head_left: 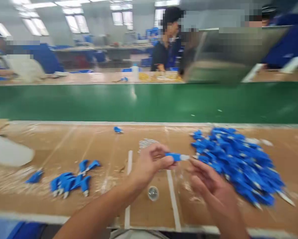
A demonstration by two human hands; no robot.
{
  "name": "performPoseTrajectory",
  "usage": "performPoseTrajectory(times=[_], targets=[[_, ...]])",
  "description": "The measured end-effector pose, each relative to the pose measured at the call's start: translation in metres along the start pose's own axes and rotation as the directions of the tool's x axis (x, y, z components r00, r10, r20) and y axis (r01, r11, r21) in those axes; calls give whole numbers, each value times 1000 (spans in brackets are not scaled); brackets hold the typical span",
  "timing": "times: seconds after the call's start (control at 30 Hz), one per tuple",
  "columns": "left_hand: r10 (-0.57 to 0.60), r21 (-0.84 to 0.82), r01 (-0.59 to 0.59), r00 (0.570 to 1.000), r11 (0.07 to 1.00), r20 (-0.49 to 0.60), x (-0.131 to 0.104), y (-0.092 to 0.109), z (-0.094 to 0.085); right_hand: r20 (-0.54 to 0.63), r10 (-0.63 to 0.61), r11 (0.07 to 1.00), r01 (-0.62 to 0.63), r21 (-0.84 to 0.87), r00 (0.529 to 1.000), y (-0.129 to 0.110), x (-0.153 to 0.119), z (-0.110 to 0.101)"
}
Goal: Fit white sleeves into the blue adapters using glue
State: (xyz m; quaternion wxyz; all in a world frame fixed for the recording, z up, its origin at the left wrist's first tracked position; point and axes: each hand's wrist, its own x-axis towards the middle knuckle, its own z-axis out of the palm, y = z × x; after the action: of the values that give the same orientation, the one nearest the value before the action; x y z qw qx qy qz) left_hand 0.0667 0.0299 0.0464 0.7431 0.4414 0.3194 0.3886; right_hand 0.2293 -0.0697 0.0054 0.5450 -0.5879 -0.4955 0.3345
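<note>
My left hand [158, 157] pinches a small blue plastic part with a pale tip [173, 156] between thumb and fingers, above the middle of the table. The pale end points right, toward my right hand [211, 186]. The fingertips of my right hand are drawn together close by that tip; whatever they grip is too small and blurred to make out. Right of my hands lies a large heap of similar blue parts [238, 162]. A smaller group of blue parts [69, 182] lies on the left. Behind my left hand is a small pile of grey-white pieces [147, 143].
A round clear disc [153, 193] lies between white tape strips [173, 200] on the brown tabletop [109, 196]. One blue part [118, 129] sits near the far edge. A white rounded object [9, 151] is at left. Beyond the green belt [149, 103], a person [165, 43] works.
</note>
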Motion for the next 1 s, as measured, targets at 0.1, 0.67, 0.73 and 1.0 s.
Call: performPoseTrajectory(times=[0.1,0.67,0.73,1.0], targets=[[-11,69,9,999,998,31,-20,0,-20,-18,55,983,-51,177,998,-14,-2,13],[-42,285,11,994,958,101,-45,-6,-65,240,41,998,-53,42,970,-3,-9,35],[-48,271,38,998,962,30,-47,-9,-78,280,75,993,-48,-105,957,10,-15,41],[-149,86,155,986,984,-73,-53,-32,-94,297,47,961,38,-275,954,23,-23,64]])
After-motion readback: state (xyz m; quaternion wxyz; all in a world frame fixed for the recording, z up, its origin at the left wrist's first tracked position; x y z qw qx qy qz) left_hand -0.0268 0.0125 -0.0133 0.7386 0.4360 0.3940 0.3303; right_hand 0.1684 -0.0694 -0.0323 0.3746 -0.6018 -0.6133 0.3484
